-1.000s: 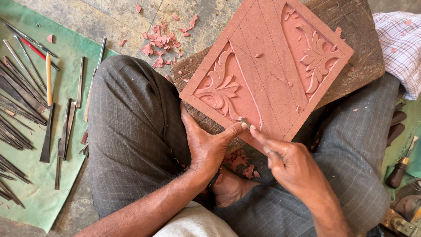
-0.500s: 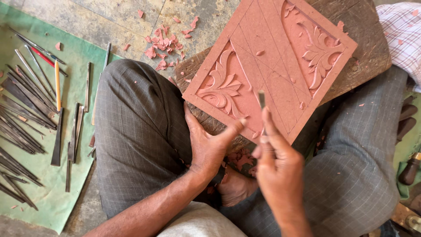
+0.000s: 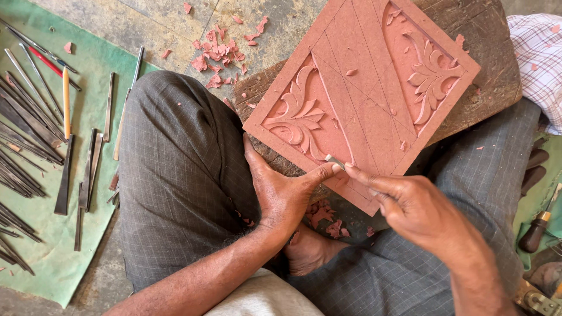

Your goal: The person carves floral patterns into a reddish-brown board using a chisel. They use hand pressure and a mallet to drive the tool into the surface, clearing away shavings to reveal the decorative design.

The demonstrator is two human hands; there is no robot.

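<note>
We're sitting cross-legged on the floor w/ a red slab [image 3: 363, 99] propped across our lap on a wood board [image 3: 480, 99]. Slab is lying tilted, near corner pointing at us, w/ leaf reliefs showing at both ends and scored lines crossing the flat middle.

R hand [image 3: 418, 205] is pinching a small metal chisel [image 3: 335, 161] betw thumb and fingertips, tip touching the slab's near edge, just beside the left leaf relief. L hand [image 3: 281, 190] is lying spread against the slab's lower-left edge, thumb pressing right next to the chisel tip, fingers hidden under the slab so can't tell their curl.

No containers or packages showing. Green mat [image 3: 52, 257] on our left is holding a spread of loose tools [image 3: 35, 129]: dark metal rods and flat chisels, one red-handled, one orange pencil-like stick. Red chips [image 3: 219, 50] are lying on the stone floor beyond our left knee, more under the slab near our foot. Checked cloth [image 3: 538, 52] is lying at top right. A wood-handled tool [image 3: 535, 231] is lying at right edge.
</note>
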